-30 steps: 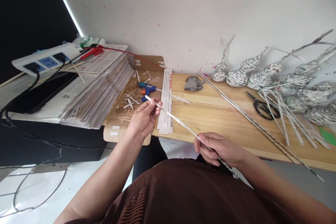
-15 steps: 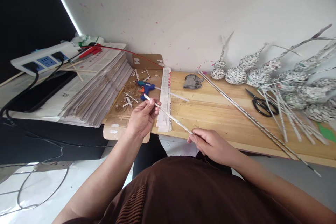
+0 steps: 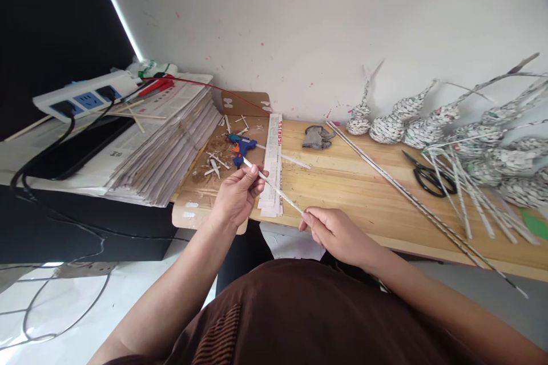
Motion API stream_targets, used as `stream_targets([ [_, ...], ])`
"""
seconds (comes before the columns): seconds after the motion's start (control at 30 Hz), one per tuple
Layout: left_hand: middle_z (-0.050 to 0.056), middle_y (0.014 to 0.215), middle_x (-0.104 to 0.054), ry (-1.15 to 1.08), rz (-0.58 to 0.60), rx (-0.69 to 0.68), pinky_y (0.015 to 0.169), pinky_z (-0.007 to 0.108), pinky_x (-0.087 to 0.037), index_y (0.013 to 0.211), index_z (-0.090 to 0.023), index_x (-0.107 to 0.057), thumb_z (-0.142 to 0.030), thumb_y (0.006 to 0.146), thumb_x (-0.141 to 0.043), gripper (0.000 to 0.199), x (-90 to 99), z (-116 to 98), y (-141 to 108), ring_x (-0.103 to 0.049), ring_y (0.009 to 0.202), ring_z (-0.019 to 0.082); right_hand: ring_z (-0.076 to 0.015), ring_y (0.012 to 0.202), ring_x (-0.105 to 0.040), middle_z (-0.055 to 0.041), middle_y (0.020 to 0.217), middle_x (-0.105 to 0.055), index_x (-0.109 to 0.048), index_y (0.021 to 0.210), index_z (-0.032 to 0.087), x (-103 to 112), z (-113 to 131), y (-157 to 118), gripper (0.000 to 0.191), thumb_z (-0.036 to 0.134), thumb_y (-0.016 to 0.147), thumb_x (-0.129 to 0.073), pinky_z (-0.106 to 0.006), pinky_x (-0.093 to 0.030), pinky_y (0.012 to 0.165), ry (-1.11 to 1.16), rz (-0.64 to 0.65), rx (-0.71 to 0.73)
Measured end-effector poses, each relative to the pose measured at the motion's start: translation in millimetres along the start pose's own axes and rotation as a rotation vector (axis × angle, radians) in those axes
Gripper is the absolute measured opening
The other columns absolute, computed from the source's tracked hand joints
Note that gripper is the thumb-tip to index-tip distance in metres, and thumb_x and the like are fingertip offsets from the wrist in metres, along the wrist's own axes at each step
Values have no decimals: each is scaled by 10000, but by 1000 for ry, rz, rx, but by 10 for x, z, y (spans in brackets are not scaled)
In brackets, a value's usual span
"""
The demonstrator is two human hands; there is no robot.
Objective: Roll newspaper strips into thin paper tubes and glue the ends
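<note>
Left hand [image 3: 240,191], fingers pinched closed around a thin white paper tube [image 3: 280,193] near its tip; right hand [image 3: 336,234] closed on it lower down. The tube slants above the tabletop's [image 3: 334,182] front edge, its visible length apparently rolled. Beyond, paper strips [image 3: 270,165] lie flat, unrolled; rightward, two long tubes [image 3: 381,171] look finished, as do several woven shapes [image 3: 386,129].

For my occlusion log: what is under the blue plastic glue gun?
Around the blue glue gun, a brown, debris-strewn cardboard sheet shows; whatever lies directly beneath is covered.
</note>
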State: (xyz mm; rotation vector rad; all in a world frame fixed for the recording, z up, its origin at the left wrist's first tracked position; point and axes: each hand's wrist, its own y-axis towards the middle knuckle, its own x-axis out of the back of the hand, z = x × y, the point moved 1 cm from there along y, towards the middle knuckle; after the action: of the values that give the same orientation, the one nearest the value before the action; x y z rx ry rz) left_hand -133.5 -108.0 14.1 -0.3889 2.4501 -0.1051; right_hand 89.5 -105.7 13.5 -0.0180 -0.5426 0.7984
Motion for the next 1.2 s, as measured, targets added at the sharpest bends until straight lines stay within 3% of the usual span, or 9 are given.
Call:
stream_targets([
  [0.1, 63, 768, -647, -10, -1, 20, 533, 113, -494, 809, -71, -666, -179, 736, -694, 133, 13, 3, -5, -549, 560, 36, -98, 421, -447, 45, 493, -443, -561, 864, 173, -31, -23, 46, 472, 546, 921, -278, -225, -375, 456, 287, 238, -110],
  [0.13, 62, 772, -648, -9, 4, 22, 537, 114, -496, 815, -72, -665, -182, 740, -691, 136, 16, 9, -5, -549, 559, 34, -97, 417, -449, 48, 492, -446, -557, 880, 169, -37, -25, 66, 469, 555, 914, -293, -220, -374, 448, 328, 253, -116],
  [0.23, 65, 797, -652, 9, 23, 14, 551, 119, -504, 836, -78, -665, -198, 748, -684, 150, 23, 31, -1, -558, 572, 36, -82, 435, -438, 46, 497, -470, -565, 870, 163, -43, -12, 139, 418, 535, 900, -378, -206, -365, 472, 286, 106, -48],
  [0.3, 69, 809, -654, 18, 30, 12, 554, 120, -506, 844, -78, -666, -204, 745, -688, 162, 23, 43, 1, -564, 582, 39, -75, 426, -418, 50, 478, -456, -560, 808, 160, -53, -3, 178, 409, 525, 898, -400, -204, -354, 470, 316, 73, -24],
  [0.47, 65, 809, -659, 1, 43, 36, 543, 118, -505, 859, -84, -660, -204, 744, -688, 168, 16, 48, -14, -569, 579, 41, -69, 372, -352, 78, 452, -371, -540, 788, 156, -83, -20, 231, 397, 523, 888, -427, -210, -344, 415, 746, 316, -122],
  [0.77, 60, 834, -660, -40, 97, 74, 549, 118, -509, 841, -98, -631, -211, 774, -659, 135, 5, 46, -28, -570, 589, 39, -74, 336, -348, 87, 387, -336, -511, 732, 167, -103, -73, 312, 328, 441, 902, -453, -192, -257, 369, 976, 400, -126],
  [0.93, 65, 813, -666, -35, 100, 69, 545, 121, -511, 881, -97, -649, -217, 773, -662, 162, 24, 69, -17, -571, 582, 44, -79, 328, -375, 84, 378, -360, -511, 722, 163, -135, -123, 296, 365, 486, 885, -462, -197, -266, 368, 897, 362, -140],
  [1.03, 68, 804, -670, -18, 86, 58, 551, 122, -515, 908, -89, -661, -214, 770, -666, 186, 30, 82, -12, -575, 578, 44, -89, 347, -393, 77, 405, -385, -500, 745, 173, -129, -70, 288, 406, 546, 881, -415, -215, -308, 396, 689, 292, -141],
  [1.2, 74, 803, -675, -23, 77, 65, 559, 127, -523, 907, -81, -671, -217, 768, -669, 195, 22, 99, -18, -583, 571, 45, -107, 535, -456, 16, 582, -503, -493, 710, 188, -78, 134, 283, 347, 504, 855, -493, -233, -326, 526, -24, -140, 116],
])
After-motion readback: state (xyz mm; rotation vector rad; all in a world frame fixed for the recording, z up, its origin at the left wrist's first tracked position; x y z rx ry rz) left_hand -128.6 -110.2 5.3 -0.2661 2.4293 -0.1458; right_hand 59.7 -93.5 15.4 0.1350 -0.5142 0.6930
